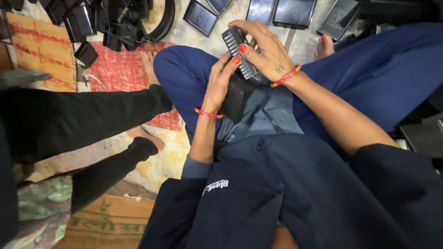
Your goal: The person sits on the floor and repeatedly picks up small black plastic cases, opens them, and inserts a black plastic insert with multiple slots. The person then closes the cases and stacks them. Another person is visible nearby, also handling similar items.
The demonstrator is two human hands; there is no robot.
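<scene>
I sit cross-legged on the floor in dark blue trousers. A black plastic box-shaped part (236, 99) rests on my lap. My left hand (219, 83) grips its left side, thumb pressed near the top. My right hand (265, 48) reaches over from the right and holds a black ribbed, grille-like piece (237, 48) against the top of the box. Both wrists wear red bangles.
Flat black rectangular trays (200, 17) lie in a row on the floor ahead. A heap of black plastic parts (106, 20) sits at upper left by a red mat (120, 69). Another person's legs in black (92, 115) stretch in from the left. Cardboard (108, 223) lies below.
</scene>
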